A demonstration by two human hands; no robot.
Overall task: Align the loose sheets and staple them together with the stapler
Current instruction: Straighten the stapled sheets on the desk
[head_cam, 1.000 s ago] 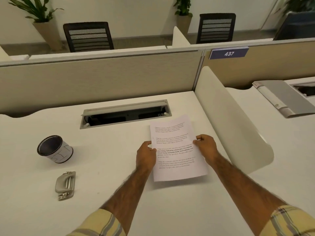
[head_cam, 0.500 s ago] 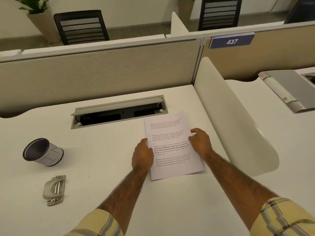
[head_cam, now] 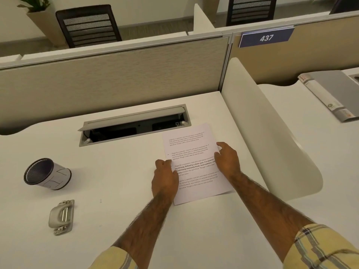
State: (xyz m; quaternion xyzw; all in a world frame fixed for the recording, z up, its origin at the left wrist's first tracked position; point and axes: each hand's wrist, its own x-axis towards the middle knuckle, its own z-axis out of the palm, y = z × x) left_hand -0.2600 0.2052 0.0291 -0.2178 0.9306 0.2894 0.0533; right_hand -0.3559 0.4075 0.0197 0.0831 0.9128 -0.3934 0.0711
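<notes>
The stack of printed white sheets [head_cam: 196, 162] lies slightly tilted on the white desk [head_cam: 116, 191], right of the middle. My left hand [head_cam: 165, 177] grips its left edge, thumb on top and fingers curled. At the right edge, my right hand [head_cam: 227, 160] holds the stack with bent fingers. The grey stapler [head_cam: 61, 217] lies far to the left near the front of the desk, untouched.
A grey pen cup [head_cam: 47, 174] lies on its side left of the sheets. An open cable tray [head_cam: 134, 125] is sunk in the desk behind them. A curved white divider [head_cam: 272, 136] stands close on the right, with a grey binder [head_cam: 330, 94] beyond.
The sheets have come down flatter onto the desk, with both hands staying on their side edges. My head has tilted, so everything sits slightly lower and left in view.
</notes>
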